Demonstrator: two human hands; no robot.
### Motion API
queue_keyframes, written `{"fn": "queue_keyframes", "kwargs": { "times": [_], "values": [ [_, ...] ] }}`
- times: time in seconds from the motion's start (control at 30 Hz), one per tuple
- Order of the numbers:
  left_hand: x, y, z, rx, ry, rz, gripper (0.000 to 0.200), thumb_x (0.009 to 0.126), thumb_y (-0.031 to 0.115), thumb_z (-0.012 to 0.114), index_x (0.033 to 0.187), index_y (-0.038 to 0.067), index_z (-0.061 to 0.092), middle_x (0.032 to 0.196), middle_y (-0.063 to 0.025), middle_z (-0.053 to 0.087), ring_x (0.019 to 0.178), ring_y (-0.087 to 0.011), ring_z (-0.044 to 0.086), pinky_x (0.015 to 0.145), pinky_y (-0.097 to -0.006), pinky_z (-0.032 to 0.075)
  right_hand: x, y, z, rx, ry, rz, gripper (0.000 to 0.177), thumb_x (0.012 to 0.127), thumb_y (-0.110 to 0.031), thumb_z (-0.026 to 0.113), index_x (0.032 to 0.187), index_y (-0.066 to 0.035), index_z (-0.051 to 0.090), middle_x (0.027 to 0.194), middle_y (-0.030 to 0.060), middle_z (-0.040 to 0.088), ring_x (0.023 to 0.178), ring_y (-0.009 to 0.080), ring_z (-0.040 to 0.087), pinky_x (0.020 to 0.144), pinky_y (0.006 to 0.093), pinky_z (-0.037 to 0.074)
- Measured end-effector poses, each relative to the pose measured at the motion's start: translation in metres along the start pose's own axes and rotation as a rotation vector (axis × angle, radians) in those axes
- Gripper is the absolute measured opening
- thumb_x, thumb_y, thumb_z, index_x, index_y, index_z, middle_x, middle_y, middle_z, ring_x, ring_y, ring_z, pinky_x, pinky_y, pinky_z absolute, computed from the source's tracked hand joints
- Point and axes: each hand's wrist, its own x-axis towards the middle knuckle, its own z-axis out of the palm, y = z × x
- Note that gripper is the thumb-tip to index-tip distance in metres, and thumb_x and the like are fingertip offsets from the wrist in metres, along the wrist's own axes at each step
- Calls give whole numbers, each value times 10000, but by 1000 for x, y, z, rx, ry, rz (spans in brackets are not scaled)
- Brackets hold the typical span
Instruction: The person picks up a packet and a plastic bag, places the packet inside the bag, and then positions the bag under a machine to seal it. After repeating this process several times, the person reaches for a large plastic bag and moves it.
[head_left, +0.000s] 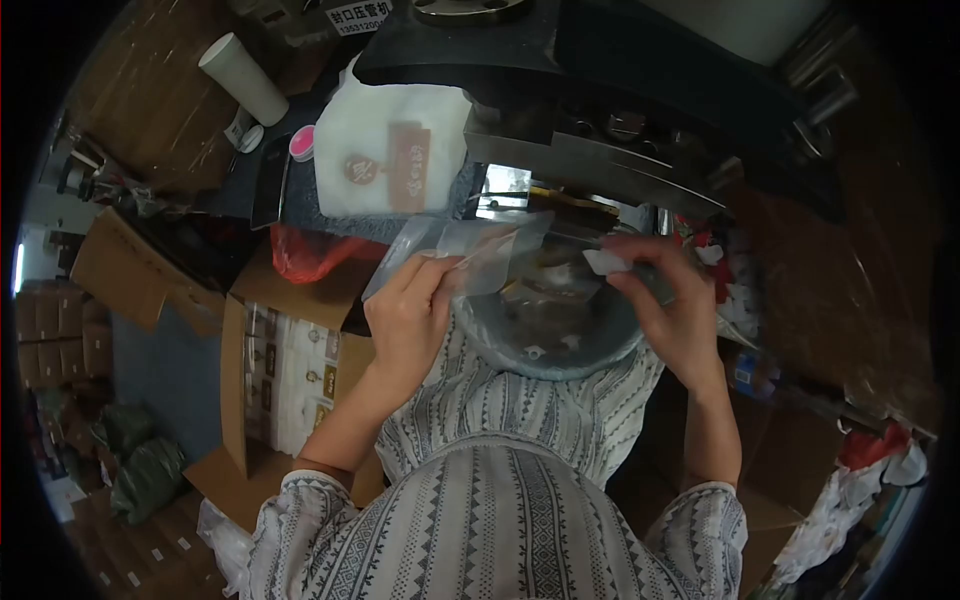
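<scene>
Pinched in my left hand (410, 308) is a clear plastic bag (500, 250), which spreads to the right over a round basin (560, 362). My right hand (672, 312), its thumb and fingertips together, grips a small white piece (606, 262) at the right side of the basin. Small items inside the basin are too dim to make out. Beyond my left hand a stack of white printed packages (390, 150) lies on a grey cloth (345, 226).
An open cardboard box (234, 380) of wrapped packs stands at the left. Behind it are a red plastic bag (305, 255), a pink-lidded jar (302, 143) and a white cup (243, 80). A dark machine (460, 50) overhangs the far side.
</scene>
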Motion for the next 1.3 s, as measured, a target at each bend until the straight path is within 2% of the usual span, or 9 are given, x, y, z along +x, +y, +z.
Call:
{"fn": "queue_keyframes", "kwargs": {
  "times": [0.2, 0.37, 0.43, 0.67, 0.73, 0.83, 0.93, 1.03, 1.3],
  "values": [
    [-9, 0, 9, -130, -180, 87, 116, 776, 45, 681, 891, 52, 665, 796, -90, 635, 673, -281, 627, 560, -328, 473, 2, -1, 11, -371, -177, -273, 200, 805, 20, 661, 999, -20, 629, 1143, 78, 657, 999, 200, 635, 884, 314, 487],
    [-4, -5, 48, -361, -474, -28, 136, 852, 113, 661, 945, 14, 670, 809, -102, 655, 651, -231, 645, 561, -304, 478, 4, 19, 11, -37, -23, 109, 234, 844, -29, 643, 1078, -35, 629, 1142, 106, 651, 1023, 260, 635, 867, 332, 492],
    [9, -6, 67, -749, -702, -692, 217, 906, 180, 631, 948, -30, 670, 792, -100, 666, 664, -135, 646, 552, -303, 475, 1, 16, -1, -236, 19, 45, 273, 834, -56, 656, 1104, -52, 615, 1091, 123, 657, 987, 302, 637, 830, 351, 507],
    [30, 1, 83, -1122, -548, -904, 331, 912, 249, 647, 945, -80, 636, 794, -58, 636, 733, -109, 631, 652, -225, 531, -13, 93, -61, -1069, 177, 226, 291, 775, -20, 654, 1063, -53, 638, 1043, 175, 652, 897, 364, 652, 738, 421, 525],
    [36, -18, 71, -405, -546, -498, 397, 888, 217, 650, 1163, -57, 570, 1006, -197, 643, 849, -287, 657, 758, -345, 518, -13, 96, -66, -1042, 175, 299, 308, 750, -5, 653, 1053, -57, 639, 1024, 180, 652, 904, 375, 641, 740, 435, 520],
    [39, -77, 50, 325, 55, 36, 634, 845, 226, 671, 1359, 18, 363, 1382, -235, 374, 1197, -387, 441, 972, -421, 385, -13, 88, -63, -1028, 168, 345, 303, 752, -3, 630, 1049, -59, 624, 1022, 187, 643, 900, 384, 633, 745, 445, 517],
    [12, -91, 39, 492, -40, 297, 467, 849, 200, 662, 1250, 24, 497, 1195, -216, 531, 1050, -371, 543, 869, -397, 444, -16, 60, -61, -835, 191, 288, 276, 768, -2, 627, 1039, -50, 620, 1008, 175, 641, 853, 355, 648, 728, 419, 521],
    [-1, -91, 11, 194, -105, -179, 249, 844, 139, 646, 1073, 45, 616, 948, -156, 611, 874, -344, 604, 738, -376, 479, -10, 23, -44, -429, 98, 256, 255, 757, 16, 656, 1008, -31, 643, 970, 151, 645, 794, 301, 658, 700, 377, 524],
    [-9, -15, -14, 58, 5, -42, 152, 794, 19, 652, 943, 46, 649, 834, -120, 613, 718, -309, 620, 607, -364, 485, 12, -15, 38, -438, -117, -356, 243, 777, -13, 663, 1018, -25, 629, 955, 114, 635, 871, 277, 635, 752, 377, 522]
  ]
}}
